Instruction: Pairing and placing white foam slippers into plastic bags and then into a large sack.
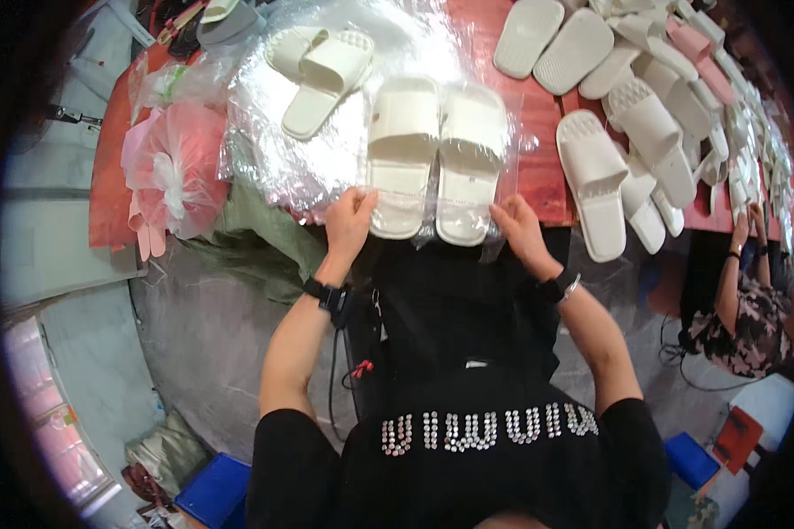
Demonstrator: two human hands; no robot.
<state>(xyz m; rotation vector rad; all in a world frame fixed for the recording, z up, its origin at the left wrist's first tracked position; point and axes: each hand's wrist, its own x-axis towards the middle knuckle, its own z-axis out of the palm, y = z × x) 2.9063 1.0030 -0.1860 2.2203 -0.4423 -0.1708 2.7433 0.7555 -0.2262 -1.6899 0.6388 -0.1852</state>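
A pair of cream slide slippers [437, 154] is laid side by side at the near edge of the red table [543, 172], toes pointing toward the person. The slippers are of a smooth, matte foam-like material, with broad straps and thick soles. They are enclosed in a clear plastic bag [507, 141], thin and glossy, whose wrinkled film is seen around the pair and at its open lower end.

The bag's lower left edge is pinched by the left hand [351, 220]; the fingers are curled closed on the film, just beside the heel of the left slipper. The lower right edge is held by the right hand [516, 225], whose fingers are also bent down on the plastic, near the other heel. A black band is worn on each wrist.

Behind the pair, a heap of empty clear bags [282, 141] is spread, shiny and crumpled, and a second cream pair [319, 66] is placed on it, one slipper partly over the other. To the left, pink slippers in a bag [172, 176] are seen, the plastic gathered at the middle. To the right, many loose white slippers [631, 132] are piled, some showing ribbed or dotted soles, with a few pink ones [701, 53] among them. At the far right, another person's arm [730, 282] is stretched to the table
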